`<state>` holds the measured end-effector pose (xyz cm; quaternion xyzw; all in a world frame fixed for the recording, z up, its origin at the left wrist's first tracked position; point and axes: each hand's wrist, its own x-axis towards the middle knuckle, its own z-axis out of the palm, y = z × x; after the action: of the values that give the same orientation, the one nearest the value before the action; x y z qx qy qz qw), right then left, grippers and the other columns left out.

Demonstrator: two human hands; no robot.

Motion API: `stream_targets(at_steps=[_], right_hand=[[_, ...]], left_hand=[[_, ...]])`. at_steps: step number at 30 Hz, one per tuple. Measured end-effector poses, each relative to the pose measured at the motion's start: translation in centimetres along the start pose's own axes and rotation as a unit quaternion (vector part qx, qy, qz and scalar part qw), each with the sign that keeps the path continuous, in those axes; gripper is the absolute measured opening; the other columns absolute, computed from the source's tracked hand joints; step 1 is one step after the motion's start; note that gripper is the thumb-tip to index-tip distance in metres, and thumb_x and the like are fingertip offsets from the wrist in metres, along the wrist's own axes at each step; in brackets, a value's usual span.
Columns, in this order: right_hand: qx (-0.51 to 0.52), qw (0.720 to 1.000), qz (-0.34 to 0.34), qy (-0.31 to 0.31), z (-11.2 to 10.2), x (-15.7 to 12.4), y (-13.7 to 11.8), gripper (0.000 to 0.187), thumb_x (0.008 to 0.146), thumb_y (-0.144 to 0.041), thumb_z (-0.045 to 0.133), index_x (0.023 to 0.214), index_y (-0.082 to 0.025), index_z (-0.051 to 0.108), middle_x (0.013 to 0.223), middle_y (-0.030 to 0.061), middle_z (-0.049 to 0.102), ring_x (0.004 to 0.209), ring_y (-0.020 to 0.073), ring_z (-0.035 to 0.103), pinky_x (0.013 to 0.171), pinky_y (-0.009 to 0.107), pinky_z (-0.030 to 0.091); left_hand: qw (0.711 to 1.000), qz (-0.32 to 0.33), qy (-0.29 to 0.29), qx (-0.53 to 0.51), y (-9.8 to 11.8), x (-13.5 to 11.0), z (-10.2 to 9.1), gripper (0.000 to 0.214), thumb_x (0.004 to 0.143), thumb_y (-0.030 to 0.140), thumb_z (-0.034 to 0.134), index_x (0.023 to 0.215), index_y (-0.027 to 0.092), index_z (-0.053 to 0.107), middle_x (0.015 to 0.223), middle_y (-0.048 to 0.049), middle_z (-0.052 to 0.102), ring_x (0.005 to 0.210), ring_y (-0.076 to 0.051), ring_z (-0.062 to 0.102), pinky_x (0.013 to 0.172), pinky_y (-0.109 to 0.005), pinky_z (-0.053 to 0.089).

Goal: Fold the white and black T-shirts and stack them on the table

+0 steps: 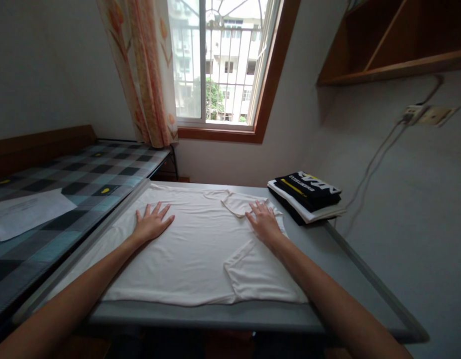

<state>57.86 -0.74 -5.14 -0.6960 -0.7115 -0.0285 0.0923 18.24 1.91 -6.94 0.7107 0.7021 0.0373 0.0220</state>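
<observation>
A white T-shirt (193, 249) lies spread over the table, its hem toward the left and its collar end toward the right. Both sleeves are turned inward on the shirt's body, and light creases run across the cloth. My left hand (153, 223) rests flat with fingers spread on the left part of the shirt. On the right, my right hand (264, 221) presses on the shirt near the collar, beside the far sleeve (245, 203), fingers stretched out. The near sleeve (245, 267) lies to the left of my right forearm.
A stack of folded clothes (307, 197), black and white, sits at the table's far right. The grey table (350, 279) meets a bed with a checked cover (114, 164) on the left, where paper sheets (32, 212) lie. Cables (376, 159) hang down the right wall.
</observation>
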Motion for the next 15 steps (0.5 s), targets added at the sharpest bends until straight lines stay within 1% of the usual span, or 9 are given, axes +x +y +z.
stream_targets(at_steps=[2,4,6,9,12,15], right_hand=[[0.018,0.999,-0.017,-0.034,-0.3,-2.2,-0.8,0.059,0.097,-0.052,0.028,0.148,-0.024,0.038,0.156,0.0082,0.031,0.142,0.031,0.025,0.113,0.047,0.02],[0.027,0.998,-0.031,-0.04,-0.3,-4.1,-1.6,0.061,0.096,-0.057,0.027,0.15,-0.027,0.034,0.157,0.0067,0.028,0.143,0.0333,0.022,0.113,0.049,0.018],[0.026,0.998,-0.033,-0.042,-0.1,-5.4,-2.2,0.064,0.095,-0.06,0.026,0.152,-0.029,0.029,0.159,0.0068,0.023,0.144,0.0352,0.018,0.113,0.051,0.016],[0.007,0.998,-0.026,-0.05,0.4,-6.2,-2.7,0.067,0.095,-0.061,0.027,0.153,-0.029,0.024,0.16,0.0081,0.017,0.145,0.0359,0.013,0.113,0.054,0.013],[-0.006,0.998,-0.023,-0.052,0.6,-6.1,-2.9,0.067,0.094,-0.062,0.028,0.153,-0.031,0.022,0.16,0.0081,0.017,0.145,0.0363,0.013,0.113,0.054,0.011],[-0.007,0.998,-0.021,-0.055,0.6,-6.0,-2.8,0.068,0.093,-0.063,0.03,0.153,-0.035,0.019,0.161,0.0066,0.016,0.145,0.0372,0.013,0.113,0.055,0.012]], left_hand=[[1.0,0.001,0.003,0.001,-0.1,0.0,0.1,0.07,0.089,0.066,0.021,0.152,0.035,0.023,0.16,-0.0043,0.018,0.143,-0.044,0.014,0.107,-0.07,0.01],[1.0,0.005,0.007,0.004,-0.2,0.1,0.1,0.07,0.09,0.066,0.021,0.152,0.034,0.024,0.16,-0.0048,0.018,0.144,-0.043,0.014,0.108,-0.068,0.011],[1.0,0.008,0.007,0.008,-0.2,0.1,0.1,0.069,0.09,0.065,0.021,0.152,0.033,0.024,0.16,-0.0054,0.019,0.144,-0.041,0.015,0.108,-0.067,0.012],[1.0,0.01,0.008,0.011,-0.2,0.0,0.0,0.069,0.091,0.064,0.02,0.151,0.032,0.027,0.16,-0.0059,0.02,0.144,-0.04,0.015,0.109,-0.065,0.014],[0.999,0.008,0.028,0.016,-0.2,-0.3,-0.3,0.069,0.091,0.063,0.021,0.151,0.029,0.03,0.16,-0.0067,0.02,0.144,-0.039,0.016,0.11,-0.064,0.016],[0.998,0.012,0.055,0.021,-0.6,-0.8,-0.8,0.069,0.091,0.062,0.023,0.151,0.028,0.029,0.158,-0.0073,0.025,0.144,-0.038,0.019,0.11,-0.064,0.015]])
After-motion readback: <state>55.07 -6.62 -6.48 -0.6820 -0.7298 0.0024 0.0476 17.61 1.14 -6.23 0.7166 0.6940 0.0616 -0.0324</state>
